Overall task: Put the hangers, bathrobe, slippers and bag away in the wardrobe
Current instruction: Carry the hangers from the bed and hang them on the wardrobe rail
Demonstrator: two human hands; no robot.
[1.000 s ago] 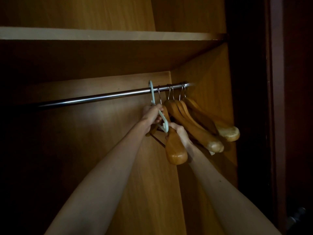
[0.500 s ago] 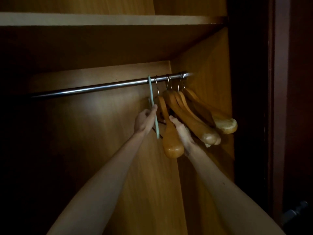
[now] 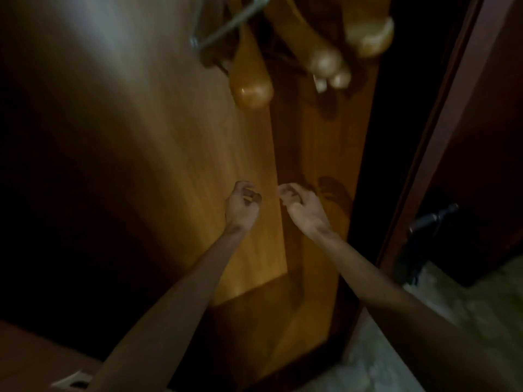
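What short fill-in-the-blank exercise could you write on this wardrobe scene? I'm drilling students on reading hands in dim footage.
1. The left hand and the right hand both hold ____.
2. The wooden hangers hang ____ the two hands.
3. The dark door handle lies to the ____ of the right hand.

Missing words: nothing; above; right

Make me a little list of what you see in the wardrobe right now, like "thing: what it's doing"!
left hand: loosely curled, empty, low inside the wardrobe
right hand: loosely curled, empty, beside the left, not touching it
wooden hangers: hanging above both hands, at the top of the view
pale hanger: hanging to their left, blurred
wardrobe back panel: orange-brown wood, lit in the middle
door handle: dark, on the right
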